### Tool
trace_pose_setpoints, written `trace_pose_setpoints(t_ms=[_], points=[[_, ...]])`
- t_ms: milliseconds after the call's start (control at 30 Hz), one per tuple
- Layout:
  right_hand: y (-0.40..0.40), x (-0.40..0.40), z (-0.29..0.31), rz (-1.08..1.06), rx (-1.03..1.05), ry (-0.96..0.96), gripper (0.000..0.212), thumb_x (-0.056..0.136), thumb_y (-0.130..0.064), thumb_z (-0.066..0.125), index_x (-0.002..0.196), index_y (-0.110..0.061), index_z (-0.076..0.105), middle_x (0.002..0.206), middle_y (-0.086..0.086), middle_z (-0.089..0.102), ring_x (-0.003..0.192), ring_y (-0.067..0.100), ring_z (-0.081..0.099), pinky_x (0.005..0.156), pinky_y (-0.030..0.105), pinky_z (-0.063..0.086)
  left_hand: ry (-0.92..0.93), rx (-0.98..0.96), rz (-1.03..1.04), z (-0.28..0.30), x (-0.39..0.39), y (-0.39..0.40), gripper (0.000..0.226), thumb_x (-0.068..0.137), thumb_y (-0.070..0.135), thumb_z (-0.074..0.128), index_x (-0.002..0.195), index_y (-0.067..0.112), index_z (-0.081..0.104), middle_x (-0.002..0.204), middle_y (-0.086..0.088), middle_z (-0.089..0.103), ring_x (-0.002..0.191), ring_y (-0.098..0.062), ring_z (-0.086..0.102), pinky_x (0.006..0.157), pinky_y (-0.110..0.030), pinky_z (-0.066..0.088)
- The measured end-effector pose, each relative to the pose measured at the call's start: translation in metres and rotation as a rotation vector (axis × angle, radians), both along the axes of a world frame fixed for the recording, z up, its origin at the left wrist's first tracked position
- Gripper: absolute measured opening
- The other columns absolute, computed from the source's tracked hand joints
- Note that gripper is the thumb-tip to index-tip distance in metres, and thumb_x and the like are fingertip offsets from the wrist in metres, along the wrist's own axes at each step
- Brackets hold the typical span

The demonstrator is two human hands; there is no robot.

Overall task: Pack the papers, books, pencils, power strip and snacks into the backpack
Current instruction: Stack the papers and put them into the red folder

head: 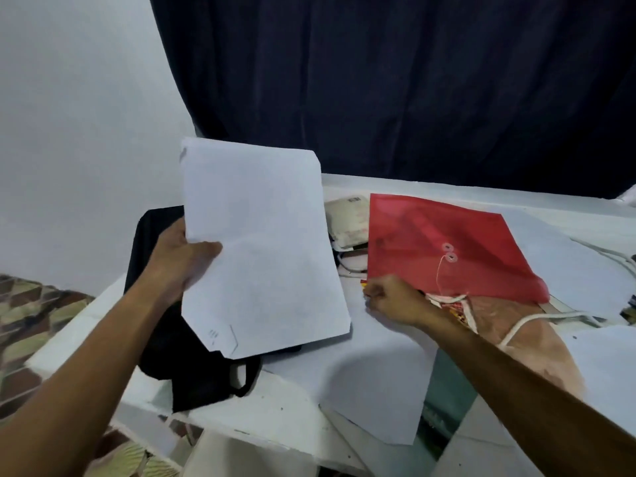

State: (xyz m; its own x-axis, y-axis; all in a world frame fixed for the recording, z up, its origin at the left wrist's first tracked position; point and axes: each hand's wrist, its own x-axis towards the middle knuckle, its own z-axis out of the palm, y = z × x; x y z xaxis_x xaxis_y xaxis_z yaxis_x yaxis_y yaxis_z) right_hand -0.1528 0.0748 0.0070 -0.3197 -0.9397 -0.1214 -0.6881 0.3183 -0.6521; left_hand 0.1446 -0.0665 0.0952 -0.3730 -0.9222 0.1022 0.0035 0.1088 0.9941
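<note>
wall: plain white, left | curtain: dark navy, behind desk | desk: white | floor: patterned tiles, lower left

One wide-angle view, worn on the head, looks forward and down — close over the white surface, both forearms reaching in from the bottom corners, the dark curtain filling the top.

1. I see white papers held up, tilted, over the black backpack.
2. The backpack lies flat on the table.
3. More paper lies flat nearby.
</note>
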Motion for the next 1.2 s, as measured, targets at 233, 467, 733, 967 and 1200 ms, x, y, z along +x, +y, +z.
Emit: trace_pose_setpoints(t_ms=[233,467,733,967,1200], points=[[-0.014,0.028,-0.034,-0.073,0.128,0.582,0.038,0.089,-0.035,0.054,0.12,-0.013,0.053,0.12,0.009,0.061,0.11,0.029,0.057,0.091,0.039,0.046,-0.03,0.074,0.092,-0.023,0.02,-0.001,0.043,0.074,-0.007,0.064,0.114,0.008,0.061,0.108,-0.013,0.069,0.094,-0.032,0.067,0.078,-0.041,0.054],[-0.027,0.03,-0.027,-0.191,0.101,0.669,0.027,0.084,-0.015,0.059,0.111,-0.016,0.061,0.111,0.006,0.066,0.107,0.028,0.058,0.088,0.035,0.041,-0.053,0.105,0.085,-0.039,0.015,-0.002,0.042,0.082,-0.016,0.053,0.119,0.005,0.059,0.106,-0.011,0.069,0.092,-0.029,0.067,0.071,-0.034,0.055],[-0.019,-0.02,0.034,-0.13,0.148,0.239,0.01,0.083,-0.005,0.058,0.073,-0.007,0.056,0.076,0.007,0.056,0.072,0.019,0.052,0.047,0.02,0.032,-0.053,0.142,0.059,-0.046,0.009,-0.003,0.042,0.06,0.002,0.061,0.1,0.014,0.065,0.099,-0.007,0.072,0.087,-0.027,0.071,0.067,-0.035,0.056],[0.01,-0.069,0.105,-0.417,-0.229,-0.071,0.011,0.079,-0.002,0.07,0.07,0.001,0.064,0.071,0.006,0.049,0.066,0.019,0.043,0.06,0.027,0.035,-0.048,0.196,0.059,-0.05,-0.01,-0.015,0.037,0.081,-0.016,0.054,0.111,0.006,0.061,0.106,-0.013,0.069,0.092,-0.031,0.068,0.072,-0.038,0.055],[0.036,-0.093,0.139,-0.642,-0.569,-0.368,0.008,0.081,-0.002,0.068,0.076,0.003,0.066,0.074,0.011,0.064,0.069,0.023,0.06,0.068,0.033,0.049,0.031,0.265,0.009,-0.049,-0.045,-0.014,0.04,0.08,-0.019,0.051,0.112,0.003,0.06,0.111,-0.018,0.068,0.097,-0.037,0.067,0.079,-0.045,0.055]])
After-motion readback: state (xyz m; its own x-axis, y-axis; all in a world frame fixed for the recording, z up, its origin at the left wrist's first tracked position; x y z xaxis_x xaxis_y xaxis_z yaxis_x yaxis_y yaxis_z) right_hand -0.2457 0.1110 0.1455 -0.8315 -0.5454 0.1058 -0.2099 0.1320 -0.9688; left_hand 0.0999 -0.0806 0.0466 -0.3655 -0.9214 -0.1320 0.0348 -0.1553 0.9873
